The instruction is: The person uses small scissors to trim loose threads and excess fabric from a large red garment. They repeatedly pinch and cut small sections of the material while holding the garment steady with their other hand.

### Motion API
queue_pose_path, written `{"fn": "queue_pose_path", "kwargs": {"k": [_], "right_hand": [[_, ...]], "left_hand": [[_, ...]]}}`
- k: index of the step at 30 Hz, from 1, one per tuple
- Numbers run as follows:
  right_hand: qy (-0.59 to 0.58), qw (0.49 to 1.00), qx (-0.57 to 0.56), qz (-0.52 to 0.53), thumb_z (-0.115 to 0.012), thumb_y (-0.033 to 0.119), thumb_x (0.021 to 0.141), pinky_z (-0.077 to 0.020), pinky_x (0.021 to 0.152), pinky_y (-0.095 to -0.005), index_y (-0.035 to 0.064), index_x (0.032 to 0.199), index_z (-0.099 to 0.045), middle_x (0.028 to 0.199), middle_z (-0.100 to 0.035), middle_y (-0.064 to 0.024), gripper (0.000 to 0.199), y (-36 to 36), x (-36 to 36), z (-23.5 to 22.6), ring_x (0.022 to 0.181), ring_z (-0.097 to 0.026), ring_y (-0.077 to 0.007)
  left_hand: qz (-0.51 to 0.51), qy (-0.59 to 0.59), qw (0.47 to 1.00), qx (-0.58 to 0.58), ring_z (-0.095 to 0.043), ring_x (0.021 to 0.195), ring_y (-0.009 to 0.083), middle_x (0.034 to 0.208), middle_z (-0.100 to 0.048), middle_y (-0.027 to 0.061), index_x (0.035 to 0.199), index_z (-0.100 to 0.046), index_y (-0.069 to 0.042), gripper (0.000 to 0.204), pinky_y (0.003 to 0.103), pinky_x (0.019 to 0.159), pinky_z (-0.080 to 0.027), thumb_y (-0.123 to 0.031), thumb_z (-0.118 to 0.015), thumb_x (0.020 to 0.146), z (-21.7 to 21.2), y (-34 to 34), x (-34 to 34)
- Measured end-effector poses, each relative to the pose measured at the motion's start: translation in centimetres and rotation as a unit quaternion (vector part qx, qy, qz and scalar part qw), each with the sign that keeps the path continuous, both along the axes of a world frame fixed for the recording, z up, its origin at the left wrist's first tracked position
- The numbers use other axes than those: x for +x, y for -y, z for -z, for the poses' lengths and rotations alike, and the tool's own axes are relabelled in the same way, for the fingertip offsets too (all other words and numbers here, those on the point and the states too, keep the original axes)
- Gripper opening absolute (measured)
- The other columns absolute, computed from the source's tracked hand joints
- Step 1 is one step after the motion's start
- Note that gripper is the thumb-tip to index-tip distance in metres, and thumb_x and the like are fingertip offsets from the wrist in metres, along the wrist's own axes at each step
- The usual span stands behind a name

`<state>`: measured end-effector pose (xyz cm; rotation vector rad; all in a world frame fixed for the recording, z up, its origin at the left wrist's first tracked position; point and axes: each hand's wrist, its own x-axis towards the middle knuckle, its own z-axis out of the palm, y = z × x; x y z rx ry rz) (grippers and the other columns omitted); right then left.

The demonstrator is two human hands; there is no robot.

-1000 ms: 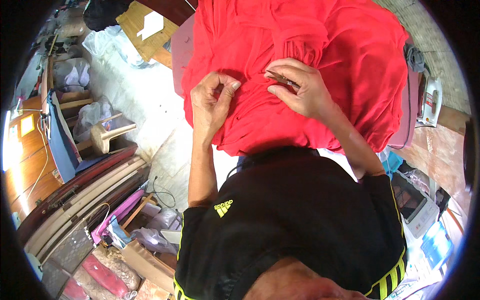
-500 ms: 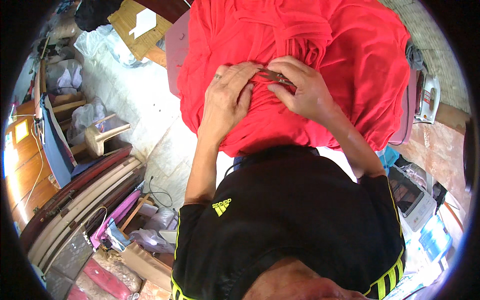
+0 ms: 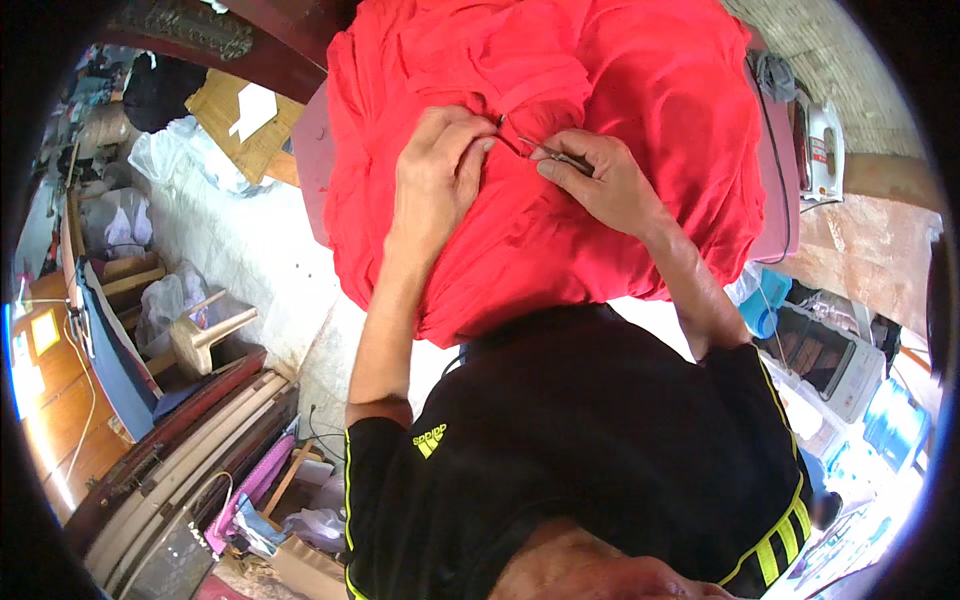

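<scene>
A large heap of red cloth (image 3: 660, 120) lies bunched in front of me. My left hand (image 3: 438, 170) rests on it, thumb and fingertips pinched together on a fold of the cloth. My right hand (image 3: 612, 182) is closed around a small pair of thread snips (image 3: 568, 158). Its slim metal blades point left, toward my left fingertips, just over a seam or fold in the cloth. A small gap separates the blade tips from my left hand. Whether a thread lies between the blades is too small to tell.
Under the cloth a dull pink tabletop (image 3: 314, 165) shows at both sides. An iron (image 3: 822, 150) stands at the right, with a dark cord near the table edge. At the left are a wooden stool (image 3: 195, 340), plastic bags, and a board (image 3: 225, 125) bearing white paper.
My hands have moved apart a little, and the snips have drawn right, away from my left fingers. The cloth between them is spread flatter. The whole view has shifted slightly.
</scene>
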<state>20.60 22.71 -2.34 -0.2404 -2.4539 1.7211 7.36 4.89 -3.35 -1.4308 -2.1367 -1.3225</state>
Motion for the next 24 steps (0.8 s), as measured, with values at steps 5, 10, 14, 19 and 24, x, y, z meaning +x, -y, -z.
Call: {"fn": "queue_pose_path", "kwargs": {"k": [5, 10, 14, 19, 24], "right_hand": [[-0.007, 0.999, -0.040, 0.029, -0.066, 0.012, 0.096, -0.0493, 0.067, -0.0268, -0.0040, 0.098, -0.069, 0.080, -0.068, -0.0086, 0.016, 0.2, 1.2, 0.3, 0.076, -0.057, -0.0051], [-0.023, 0.999, -0.040, 0.027, -0.065, 0.010, 0.095, -0.0506, 0.066, -0.0278, -0.0036, 0.099, -0.069, 0.079, -0.069, -0.0092, 0.015, 0.5, 1.3, 0.8, 0.074, -0.060, -0.0060], [-0.058, 0.998, 0.005, 0.032, -0.065, 0.009, 0.094, -0.0526, 0.069, -0.0289, -0.0025, 0.099, -0.069, 0.082, -0.070, -0.0131, 0.014, 0.7, 1.3, 0.9, 0.076, -0.066, -0.0108], [-0.086, 0.992, 0.094, -0.002, -0.066, 0.014, 0.094, -0.0553, 0.071, -0.0350, 0.0025, 0.113, -0.062, 0.095, -0.070, -0.0139, 0.022, 0.7, 2.5, -0.8, 0.084, -0.071, -0.0233], [-0.107, 0.967, 0.231, -0.012, -0.066, 0.018, 0.094, -0.0556, 0.070, -0.0423, 0.0065, 0.114, -0.057, 0.098, -0.066, -0.0123, 0.024, 0.8, 3.1, 0.0, 0.087, -0.069, -0.0325]], "left_hand": [[-0.060, 0.147, 0.987, 0.011, -0.065, 0.074, 0.0165, 0.094, -0.068, 0.0110, 0.097, -0.070, -0.001, 0.025, 0.029, 0.063, -0.052, -0.003, -0.083, 0.076, -1.0, 0.1, 5.7], [-0.034, 0.175, 0.984, 0.021, -0.064, 0.066, 0.0169, 0.087, -0.069, 0.0116, 0.095, -0.072, 0.001, 0.019, 0.028, 0.058, -0.051, -0.002, -0.081, 0.079, 0.7, -1.0, 6.1], [-0.015, 0.231, 0.973, 0.017, -0.061, 0.063, 0.0139, 0.077, -0.068, 0.0100, 0.089, -0.071, 0.003, 0.008, 0.027, 0.058, -0.048, 0.001, -0.076, 0.083, 1.2, -0.9, 5.4], [-0.037, 0.336, 0.941, -0.013, -0.056, 0.062, 0.0120, 0.073, -0.065, 0.0089, 0.088, -0.068, 0.002, 0.001, 0.027, 0.059, -0.046, 0.001, -0.068, 0.089, 2.4, -0.2, 5.0], [-0.006, 0.325, 0.946, -0.013, -0.060, 0.066, 0.0193, 0.076, -0.064, 0.0115, 0.092, -0.063, 0.002, 0.001, 0.032, 0.062, -0.048, 0.001, -0.065, 0.091, 2.2, 0.0, 5.1]]}}
